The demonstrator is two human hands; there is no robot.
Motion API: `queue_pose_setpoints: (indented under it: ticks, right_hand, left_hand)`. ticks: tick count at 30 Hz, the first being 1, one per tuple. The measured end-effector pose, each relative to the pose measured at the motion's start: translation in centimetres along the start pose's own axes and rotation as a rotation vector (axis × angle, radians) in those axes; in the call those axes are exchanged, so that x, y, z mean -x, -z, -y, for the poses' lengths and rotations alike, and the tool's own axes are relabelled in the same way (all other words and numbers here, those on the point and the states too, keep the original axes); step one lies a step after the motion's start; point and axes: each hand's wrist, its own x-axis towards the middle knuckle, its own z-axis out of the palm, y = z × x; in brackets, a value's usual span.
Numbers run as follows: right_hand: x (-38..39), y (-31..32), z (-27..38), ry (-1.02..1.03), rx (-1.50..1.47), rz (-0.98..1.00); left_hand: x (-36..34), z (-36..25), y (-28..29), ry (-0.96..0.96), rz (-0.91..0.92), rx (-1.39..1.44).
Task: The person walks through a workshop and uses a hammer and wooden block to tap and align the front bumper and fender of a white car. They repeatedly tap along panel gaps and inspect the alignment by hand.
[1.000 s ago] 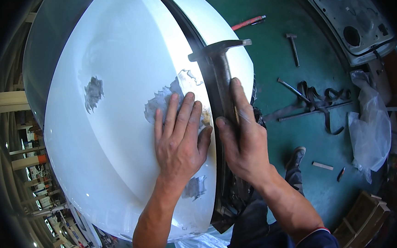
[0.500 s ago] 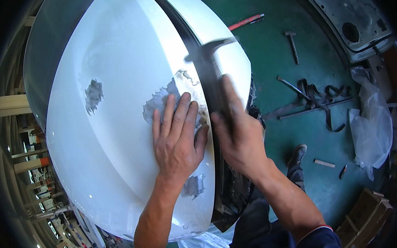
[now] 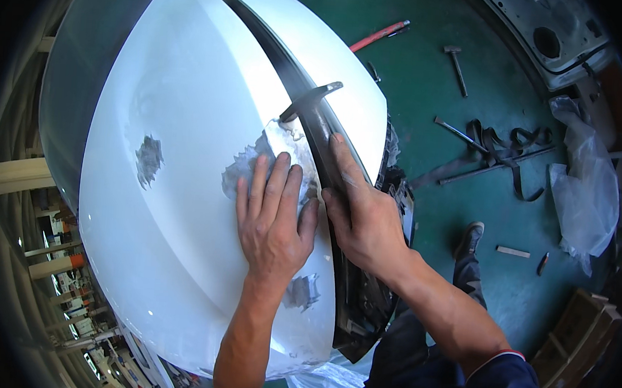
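My left hand (image 3: pixel 273 224) lies flat with fingers stretched over the white car hood (image 3: pixel 171 235), its fingertips on a bare, sanded grey patch (image 3: pixel 239 169). A body hammer (image 3: pixel 310 102) with a long curved head is in my right hand (image 3: pixel 370 223). That hand is wrapped round the dark handle, index finger stretched along it. One end of the hammer head is down at the upper edge of the bare patch, by the hood's rim; whether it touches cannot be made out. Two further sanded patches show, one to the left (image 3: pixel 149 161) and one nearer me (image 3: pixel 302 292).
A dark gap (image 3: pixel 254 21) runs along the hood's right edge beside a white fender (image 3: pixel 335 59). On the green floor lie a red tool (image 3: pixel 380 35), another hammer (image 3: pixel 455 68), black straps with rods (image 3: pixel 497 155), plastic sheeting (image 3: pixel 582 188) and a wooden crate (image 3: pixel 580 346).
The hammer head has come down from a blurred swing to the hood by the bare patch. My right hand has lowered slightly with it; my left hand stays flat in nearly the same place.
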Motion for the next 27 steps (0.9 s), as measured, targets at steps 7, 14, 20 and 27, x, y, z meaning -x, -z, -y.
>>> queue_pose_setpoints:
  ticks: [7,14,20,27]
  right_hand:
    - [-0.6,1.0,0.4,-0.086,0.008,0.098]
    - [4.7,8.8,-0.9,-0.050,-0.196,-0.085]
    - [12.0,15.6,-8.2,-0.511,-0.186,-0.112]
    - [19.0,25.4,-17.4,-0.872,-0.062,-0.169]
  left_hand:
    - [-0.1,-0.2,0.0,0.005,0.010,-0.006]
    - [-1.3,-0.3,0.7,0.005,0.129,-0.142]
    - [-9.3,2.2,0.2,0.018,0.204,-0.294]
    - [-9.6,-0.1,0.1,0.058,0.300,-0.394]
